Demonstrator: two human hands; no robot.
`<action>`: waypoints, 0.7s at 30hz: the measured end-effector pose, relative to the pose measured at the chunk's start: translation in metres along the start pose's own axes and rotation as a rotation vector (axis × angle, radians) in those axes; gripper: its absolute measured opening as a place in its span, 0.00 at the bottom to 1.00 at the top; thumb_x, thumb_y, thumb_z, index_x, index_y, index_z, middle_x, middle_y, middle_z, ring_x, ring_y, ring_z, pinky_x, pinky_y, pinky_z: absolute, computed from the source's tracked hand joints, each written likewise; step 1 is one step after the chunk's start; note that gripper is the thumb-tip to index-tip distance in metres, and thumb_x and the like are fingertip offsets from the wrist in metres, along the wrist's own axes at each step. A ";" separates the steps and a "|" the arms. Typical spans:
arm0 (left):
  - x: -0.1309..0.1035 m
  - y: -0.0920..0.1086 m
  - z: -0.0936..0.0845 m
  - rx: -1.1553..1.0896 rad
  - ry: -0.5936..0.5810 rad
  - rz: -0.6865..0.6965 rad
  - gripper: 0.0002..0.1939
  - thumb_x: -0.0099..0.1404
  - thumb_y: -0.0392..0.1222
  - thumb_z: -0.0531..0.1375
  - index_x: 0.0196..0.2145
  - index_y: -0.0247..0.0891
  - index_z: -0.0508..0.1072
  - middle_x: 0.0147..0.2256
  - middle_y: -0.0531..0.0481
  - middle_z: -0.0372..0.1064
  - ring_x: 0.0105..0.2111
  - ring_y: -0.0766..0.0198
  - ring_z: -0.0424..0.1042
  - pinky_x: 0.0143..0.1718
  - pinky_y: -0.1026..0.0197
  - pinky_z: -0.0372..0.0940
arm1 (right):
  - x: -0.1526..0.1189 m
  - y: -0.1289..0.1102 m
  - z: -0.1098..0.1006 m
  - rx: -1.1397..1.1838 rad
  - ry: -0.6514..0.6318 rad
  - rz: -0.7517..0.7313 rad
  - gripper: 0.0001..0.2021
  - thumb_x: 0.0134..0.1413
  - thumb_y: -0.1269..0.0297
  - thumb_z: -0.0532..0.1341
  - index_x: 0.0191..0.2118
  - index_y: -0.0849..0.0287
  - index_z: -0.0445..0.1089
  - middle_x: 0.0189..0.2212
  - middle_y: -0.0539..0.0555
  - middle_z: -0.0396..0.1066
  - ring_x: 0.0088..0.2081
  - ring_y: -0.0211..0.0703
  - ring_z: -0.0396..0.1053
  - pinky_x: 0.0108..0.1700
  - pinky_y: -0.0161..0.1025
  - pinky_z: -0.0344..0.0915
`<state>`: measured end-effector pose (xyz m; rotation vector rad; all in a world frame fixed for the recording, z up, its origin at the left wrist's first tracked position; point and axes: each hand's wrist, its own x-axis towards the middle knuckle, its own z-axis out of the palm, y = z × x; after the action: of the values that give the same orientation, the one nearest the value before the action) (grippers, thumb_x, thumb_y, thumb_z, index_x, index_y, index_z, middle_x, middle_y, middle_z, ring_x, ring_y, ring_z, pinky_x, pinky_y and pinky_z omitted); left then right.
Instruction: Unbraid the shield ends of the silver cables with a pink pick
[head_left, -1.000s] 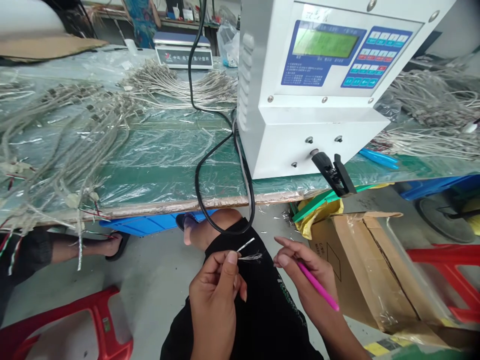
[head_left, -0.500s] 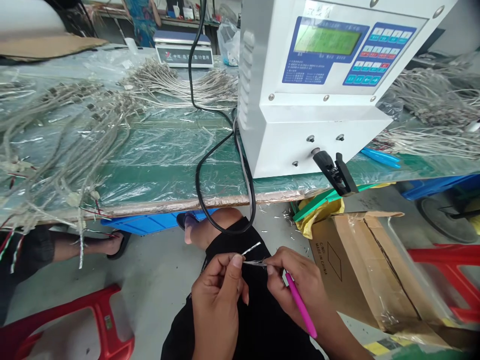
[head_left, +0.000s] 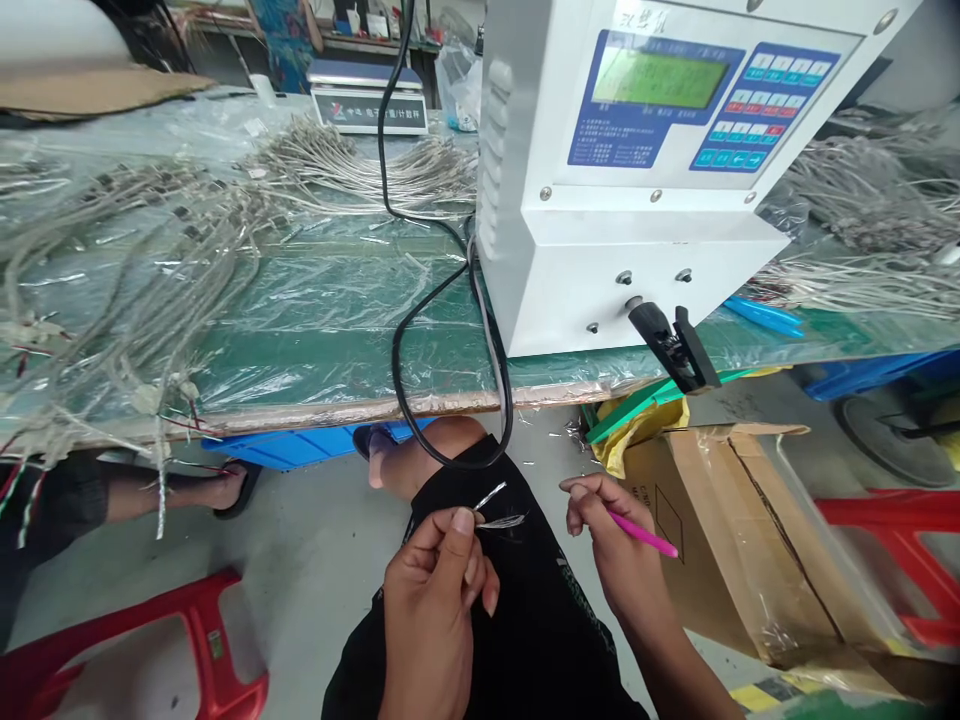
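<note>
My left hand (head_left: 442, 570) pinches a short cable end above my lap. From its fingertips stick out a twisted white wire (head_left: 491, 497) and a spread bundle of fine bare strands (head_left: 504, 522). To the right, apart from the wires, my right hand (head_left: 611, 520) is closed round a pink pen-like tool (head_left: 646, 535), whose rear end points to the lower right. The tool's front end is hidden by the fingers.
A white machine (head_left: 645, 240) with a black clamp (head_left: 671, 345) stands on the green table (head_left: 330, 340). Cable bundles (head_left: 187, 240) lie to the left. A black cord loop (head_left: 397, 380) hangs over the edge. Below are a cardboard box (head_left: 720, 540) and red stool (head_left: 202, 610).
My right hand has let go of the strands and moved right and slightly up with the pink tool, which now lies flatter. My left hand has barely moved; the strands hang free.
</note>
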<state>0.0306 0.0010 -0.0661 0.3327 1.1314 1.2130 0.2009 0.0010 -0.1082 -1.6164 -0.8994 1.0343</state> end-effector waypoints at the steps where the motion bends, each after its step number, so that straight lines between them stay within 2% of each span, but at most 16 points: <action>1: 0.001 0.001 0.000 -0.009 -0.007 -0.011 0.13 0.59 0.47 0.71 0.27 0.36 0.74 0.17 0.62 0.50 0.17 0.72 0.49 0.18 0.67 0.57 | -0.002 0.002 -0.001 0.069 -0.034 0.001 0.10 0.62 0.57 0.60 0.36 0.56 0.75 0.21 0.46 0.66 0.27 0.38 0.64 0.35 0.36 0.63; 3: 0.002 0.001 0.001 -0.019 -0.029 -0.040 0.14 0.58 0.47 0.71 0.27 0.36 0.74 0.17 0.61 0.51 0.17 0.72 0.50 0.18 0.67 0.57 | -0.007 0.004 0.000 0.230 -0.117 -0.017 0.13 0.64 0.54 0.60 0.41 0.56 0.77 0.23 0.48 0.69 0.29 0.38 0.66 0.37 0.36 0.64; 6: 0.000 0.000 0.001 -0.028 -0.064 -0.073 0.16 0.59 0.49 0.70 0.26 0.36 0.73 0.17 0.62 0.51 0.17 0.73 0.48 0.18 0.67 0.56 | -0.013 0.001 0.004 0.402 -0.248 -0.059 0.13 0.63 0.53 0.62 0.46 0.52 0.78 0.31 0.52 0.75 0.34 0.39 0.69 0.38 0.36 0.66; 10: 0.000 -0.003 0.000 -0.027 -0.081 -0.079 0.17 0.59 0.50 0.70 0.25 0.36 0.72 0.17 0.62 0.51 0.17 0.73 0.47 0.17 0.67 0.56 | -0.017 -0.012 0.012 0.410 -0.387 -0.116 0.13 0.56 0.61 0.69 0.48 0.49 0.79 0.38 0.51 0.74 0.38 0.38 0.69 0.41 0.35 0.67; 15: 0.003 -0.006 -0.001 -0.014 -0.083 -0.065 0.18 0.59 0.50 0.70 0.24 0.35 0.72 0.17 0.62 0.49 0.17 0.73 0.47 0.17 0.68 0.56 | -0.018 -0.021 0.021 0.419 -0.330 -0.178 0.04 0.57 0.67 0.69 0.37 0.49 0.80 0.34 0.49 0.72 0.39 0.36 0.68 0.42 0.33 0.65; 21: 0.003 -0.008 -0.002 0.056 -0.093 -0.049 0.16 0.59 0.50 0.70 0.27 0.34 0.75 0.16 0.62 0.48 0.16 0.73 0.49 0.17 0.68 0.57 | -0.017 -0.018 0.024 0.480 -0.351 -0.183 0.03 0.59 0.68 0.67 0.35 0.51 0.78 0.32 0.48 0.71 0.33 0.34 0.66 0.37 0.33 0.62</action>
<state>0.0333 0.0000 -0.0742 0.3975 1.0889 1.1136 0.1715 -0.0017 -0.0910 -0.9538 -0.9191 1.3079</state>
